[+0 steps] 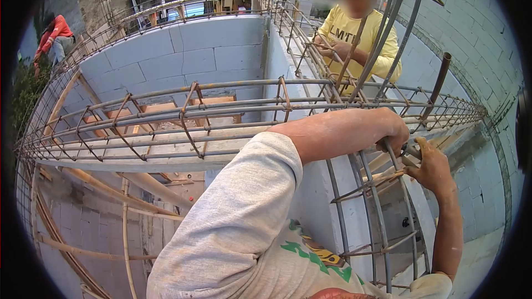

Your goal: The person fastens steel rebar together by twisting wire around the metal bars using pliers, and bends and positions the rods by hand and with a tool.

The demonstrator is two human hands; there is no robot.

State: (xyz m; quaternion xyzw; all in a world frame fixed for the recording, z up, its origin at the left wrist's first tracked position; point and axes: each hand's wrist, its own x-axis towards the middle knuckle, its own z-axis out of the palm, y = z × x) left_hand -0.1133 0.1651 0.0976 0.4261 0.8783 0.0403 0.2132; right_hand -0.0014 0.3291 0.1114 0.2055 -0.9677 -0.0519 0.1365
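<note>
A steel rebar cage [382, 216] runs toward me along the top of the block wall, its long bars crossed by thin stirrups. My left hand [394, 128] is closed over the cage's far end, fingers curled down around a bar and partly hidden. Close on its right, my right hand [435, 169] is closed around a short dark grey metal tool [411, 151], whose kind I cannot make out. Its thumb and fingers are beside the bars where this cage meets a long crosswise rebar cage [183, 112].
Across the cage, a person in a yellow shirt [354, 39] stands with hands near the bars. Upright rebars [382, 33] and a rusty pipe [438, 86] rise by my hands. Bamboo poles [124, 221] stand below left. Another person in red [55, 36] is far left.
</note>
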